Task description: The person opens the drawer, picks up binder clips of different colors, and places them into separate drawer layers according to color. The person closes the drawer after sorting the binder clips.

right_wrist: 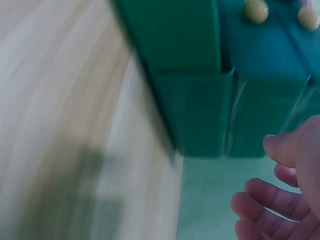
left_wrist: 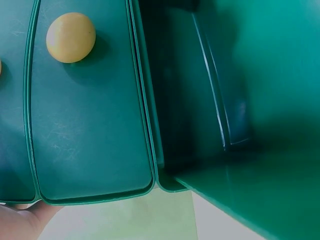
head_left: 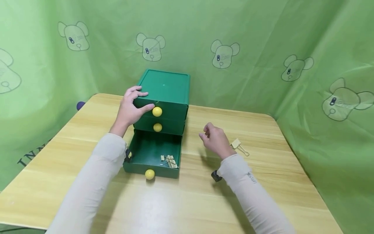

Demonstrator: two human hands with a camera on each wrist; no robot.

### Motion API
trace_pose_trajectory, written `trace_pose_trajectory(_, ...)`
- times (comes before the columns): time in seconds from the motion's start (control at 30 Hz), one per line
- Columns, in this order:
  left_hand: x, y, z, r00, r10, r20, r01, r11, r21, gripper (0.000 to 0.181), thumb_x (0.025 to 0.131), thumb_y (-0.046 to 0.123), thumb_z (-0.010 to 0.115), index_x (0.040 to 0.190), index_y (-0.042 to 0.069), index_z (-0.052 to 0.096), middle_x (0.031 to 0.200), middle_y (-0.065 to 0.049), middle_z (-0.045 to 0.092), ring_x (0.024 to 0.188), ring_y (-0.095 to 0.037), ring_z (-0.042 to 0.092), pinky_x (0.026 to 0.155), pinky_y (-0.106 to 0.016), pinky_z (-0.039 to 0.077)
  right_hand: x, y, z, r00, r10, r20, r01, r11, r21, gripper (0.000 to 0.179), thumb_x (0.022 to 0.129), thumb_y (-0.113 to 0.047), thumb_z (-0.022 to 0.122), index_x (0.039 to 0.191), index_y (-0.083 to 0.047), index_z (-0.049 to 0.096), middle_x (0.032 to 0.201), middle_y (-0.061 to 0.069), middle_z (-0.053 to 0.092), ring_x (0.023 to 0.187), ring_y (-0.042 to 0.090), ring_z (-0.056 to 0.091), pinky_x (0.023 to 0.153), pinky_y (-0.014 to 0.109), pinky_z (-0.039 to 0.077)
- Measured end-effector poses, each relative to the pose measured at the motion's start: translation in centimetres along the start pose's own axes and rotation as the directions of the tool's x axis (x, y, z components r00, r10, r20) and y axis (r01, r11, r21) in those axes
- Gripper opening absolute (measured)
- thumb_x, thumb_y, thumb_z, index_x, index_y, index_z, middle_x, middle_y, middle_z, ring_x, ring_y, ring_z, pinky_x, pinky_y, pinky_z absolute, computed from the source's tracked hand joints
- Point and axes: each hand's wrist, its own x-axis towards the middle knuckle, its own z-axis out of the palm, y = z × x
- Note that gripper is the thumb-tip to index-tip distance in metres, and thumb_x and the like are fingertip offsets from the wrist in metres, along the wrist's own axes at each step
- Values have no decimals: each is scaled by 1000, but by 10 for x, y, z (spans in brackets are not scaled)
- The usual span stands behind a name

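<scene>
A green drawer unit (head_left: 165,86) with yellow knobs stands on the table. My left hand (head_left: 130,109) rests at its upper left front corner, fingers over the top edge and thumb stretched across the front beside the top knob (head_left: 157,111). The bottom drawer (head_left: 146,148) is pulled out, with several cream binder clips (head_left: 171,161) in its front right part. To the right of the unit, my right hand (head_left: 216,139) hovers over the table, fingers loosely bent and holding nothing. Beside that hand lies a larger cream binder clip (head_left: 235,143) with its wire handles spread.
The wooden table (head_left: 204,208) reaches around the unit on all visible sides. Green curtain (head_left: 187,29) with bear-head drawings hangs behind and at both sides. A dark purple round thing (head_left: 80,105) shows past the table's left back edge.
</scene>
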Motion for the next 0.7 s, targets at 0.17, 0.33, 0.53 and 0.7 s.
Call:
trace_pose_trajectory(0.17, 2, 2, 1, 1000, -3, 2, 3, 1000, -3, 54, 80, 32, 81, 124, 5, 65, 148, -7, 39, 139, -27, 28, 111, -52, 24, -4, 20, -4, 999, 53, 9, -52, 998, -23, 26, 94, -20, 63, 103, 3, 56, 98, 21, 64, 88, 33, 63, 77, 45, 53)
trace_pose_trajectory(0.33, 3, 0, 2, 1000, 9, -2, -9, 1000, -3, 54, 80, 33, 80, 124, 6, 65, 147, -6, 40, 139, -26, 29, 111, -52, 25, -7, 35, -8, 996, 86, -9, -86, 996, -37, 26, 94, -20, 63, 104, 3, 56, 100, 21, 62, 93, 35, 61, 81, 46, 52)
trace_pose_trajectory(0.53, 2, -1, 1, 1000, 10, -3, -10, 1000, 3, 53, 80, 33, 81, 124, 6, 65, 147, -7, 40, 139, -27, 29, 110, -53, 25, -12, 56, -12, 991, 132, -30, -133, 990, -39, 30, 95, -20, 62, 110, 5, 56, 109, 23, 61, 101, 39, 58, 86, 49, 49)
trace_pose_trajectory(0.7, 1, 0, 1, 1000, 4, -3, -4, 1000, -6, 54, 80, 32, 81, 124, 6, 65, 147, -6, 40, 139, -27, 28, 111, -53, 24, -18, 76, -16, 975, 223, -13, -224, 974, -44, 37, 94, -21, 61, 119, 5, 54, 123, 29, 54, 113, 46, 51, 92, 55, 44)
